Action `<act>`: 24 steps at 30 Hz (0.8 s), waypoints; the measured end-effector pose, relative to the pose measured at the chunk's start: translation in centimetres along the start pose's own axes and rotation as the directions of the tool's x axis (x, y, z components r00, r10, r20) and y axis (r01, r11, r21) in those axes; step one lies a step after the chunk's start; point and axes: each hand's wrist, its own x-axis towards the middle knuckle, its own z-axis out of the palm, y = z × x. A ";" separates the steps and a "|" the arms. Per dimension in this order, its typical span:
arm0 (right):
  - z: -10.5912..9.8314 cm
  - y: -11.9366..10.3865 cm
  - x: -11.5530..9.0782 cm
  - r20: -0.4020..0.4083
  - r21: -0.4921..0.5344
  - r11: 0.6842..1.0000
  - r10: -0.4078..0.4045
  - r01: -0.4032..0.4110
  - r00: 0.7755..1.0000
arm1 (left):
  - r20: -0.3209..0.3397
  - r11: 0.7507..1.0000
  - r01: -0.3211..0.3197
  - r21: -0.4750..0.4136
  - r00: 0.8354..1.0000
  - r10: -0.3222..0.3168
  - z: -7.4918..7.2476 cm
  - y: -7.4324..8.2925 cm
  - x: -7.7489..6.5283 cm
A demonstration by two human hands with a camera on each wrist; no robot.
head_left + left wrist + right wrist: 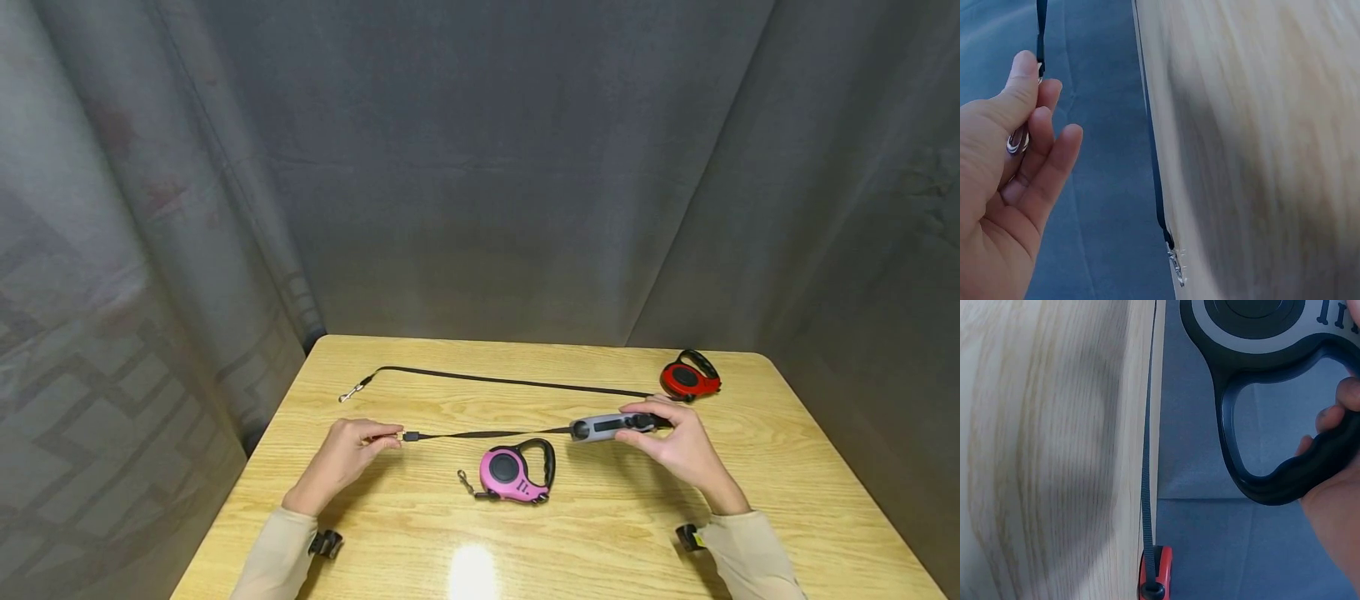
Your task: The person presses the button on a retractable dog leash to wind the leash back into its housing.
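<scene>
My left hand pinches the metal clip at the end of a black leash strap. That strap runs across to a grey retractable leash, its case seen edge-on in the head view. My right hand grips this leash by its black looped handle, fingers curled round it. Between the hands, nearer the front, a pink retractable leash lies on the table with its small clip beside it.
At the back right of the wooden table lies a red retractable leash. Its black strap is drawn out along the back to a silver clip at the left. Grey curtains hang behind and at both sides.
</scene>
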 end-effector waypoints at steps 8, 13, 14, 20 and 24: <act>0.1 0.0 0.2 -0.013 0.029 1.000 -0.007 0.007 1.000 | -0.029 0.998 -0.014 0.055 0.999 0.015 -0.5 0.1 0.1; 0.1 0.0 0.2 -0.016 0.046 0.999 -0.014 0.015 1.000 | -0.059 0.996 -0.016 0.089 0.998 0.021 -0.5 0.1 0.2; 0.1 0.0 0.2 -0.017 0.046 0.999 -0.014 0.015 1.000 | -0.063 0.996 -0.010 0.094 0.998 0.016 -0.5 0.1 0.1; 0.0 -0.1 0.2 -0.020 0.050 0.999 -0.015 0.016 1.000 | -0.086 0.994 0.041 0.100 0.996 -0.032 -0.5 0.1 0.1; 0.0 -0.2 0.2 -0.020 0.051 0.999 -0.014 0.015 1.000 | -0.087 0.993 0.067 0.099 0.994 -0.059 -0.5 0.2 0.1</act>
